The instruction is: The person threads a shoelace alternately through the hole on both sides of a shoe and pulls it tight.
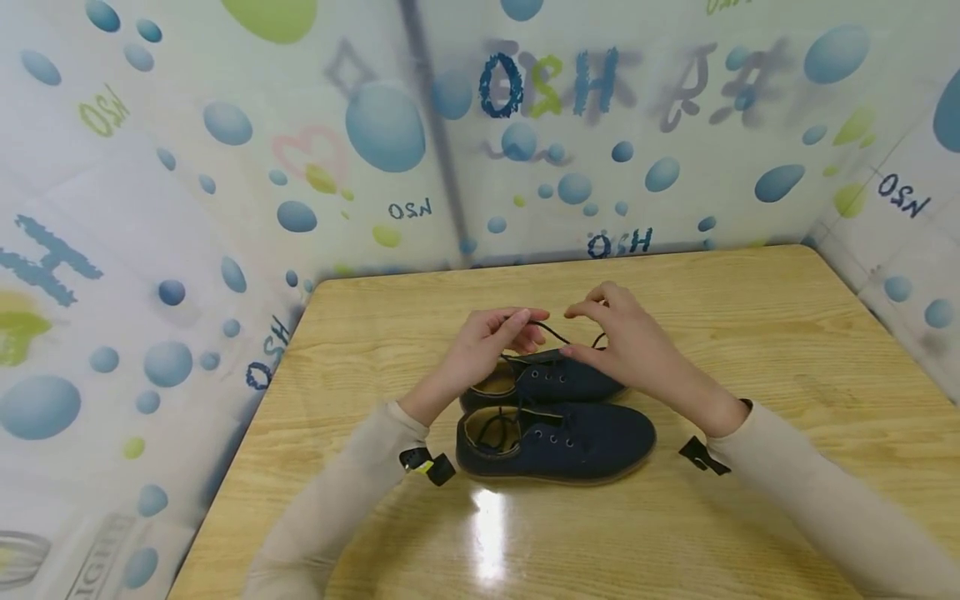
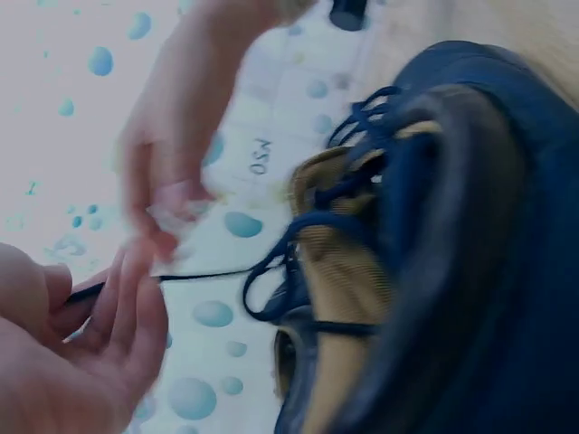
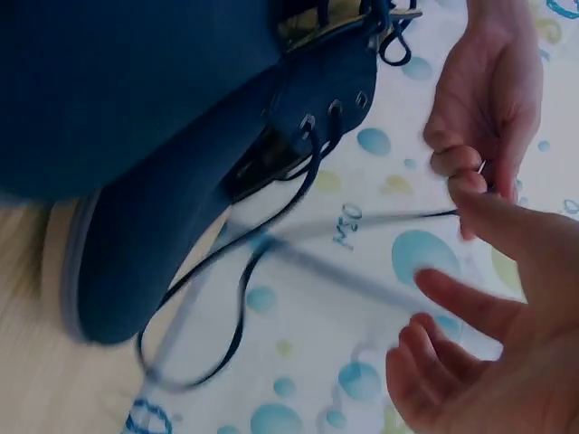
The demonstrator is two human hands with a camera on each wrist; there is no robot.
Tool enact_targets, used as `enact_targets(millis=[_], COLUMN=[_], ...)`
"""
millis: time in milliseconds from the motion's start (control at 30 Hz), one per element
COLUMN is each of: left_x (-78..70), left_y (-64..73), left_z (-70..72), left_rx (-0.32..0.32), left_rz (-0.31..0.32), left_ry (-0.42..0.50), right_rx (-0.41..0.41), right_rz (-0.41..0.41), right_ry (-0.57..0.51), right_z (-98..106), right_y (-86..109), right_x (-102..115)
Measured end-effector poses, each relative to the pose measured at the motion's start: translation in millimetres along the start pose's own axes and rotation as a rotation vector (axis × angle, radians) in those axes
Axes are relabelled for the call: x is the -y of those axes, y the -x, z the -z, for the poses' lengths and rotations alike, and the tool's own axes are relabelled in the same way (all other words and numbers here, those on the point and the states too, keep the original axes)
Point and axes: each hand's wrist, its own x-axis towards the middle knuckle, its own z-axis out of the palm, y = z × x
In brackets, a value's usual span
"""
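Two dark blue lace-up shoes lie side by side on their soles, toes pointing right: a near shoe (image 1: 607, 437) and a far shoe (image 1: 588, 379). Above the far shoe, my left hand (image 1: 491, 340) pinches a dark shoelace (image 2: 208, 275) between thumb and fingers. My right hand (image 1: 637, 337) hovers over that shoe's laced front, thumb and fingers spread apart. In the right wrist view, the right hand (image 3: 507, 325) reaches close to the left fingertips, and a slack lace loop (image 3: 240, 316) hangs from the eyelets. The right hand is blurred in the left wrist view.
The shoes stand on a wood-grain table (image 1: 360, 350). Patterned walls (image 1: 525, 196) rise behind it and at both sides. A black wrist strap (image 1: 427, 463) and another strap (image 1: 703, 457) hang near the near shoe's heel and toe.
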Motion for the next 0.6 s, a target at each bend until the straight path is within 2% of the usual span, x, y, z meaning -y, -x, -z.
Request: enact_targets(millis=[67,133,233,333,400,467,600], left_x=[1.8,2.9,4.8,9.9,14.9,19.8,29.4], left_y=[-0.3,-0.5,-0.9,-2.5,-3.8,-4.6,-4.0], left_z=[-2.4,-4.2,-5.9,-6.6,-6.3,-5.2,-0.1], left_rx=[0.014,0.006,0.027,0.063,0.070,0.049,0.013], left_rz=[-0.019,-0.045,-0.053,-0.051,-0.053,-0.051,-0.037], left_ry=[-0.113,-0.202,-0.252,-0.316,-0.381,-0.455,-0.620], right_rx=[0.002,0.073,0.196,0.235,0.211,0.178,0.124], right_rz=[-0.019,-0.045,-0.116,-0.168,-0.187,-0.185,-0.114], right_ry=[-0.112,-0.281,-0.540,-0.705,-0.725,-0.672,-0.418], right_z=[-5.1,-10.2,-18.1,-23.6,-25.7,-27.1,-30.3], right_y=[-5.7,-11.6,-19.8,-25.7,-28.5,-30.6,-30.9], right_x=[0.9,1.3,0.3,-0.3,0.2,-0.2,-4.9])
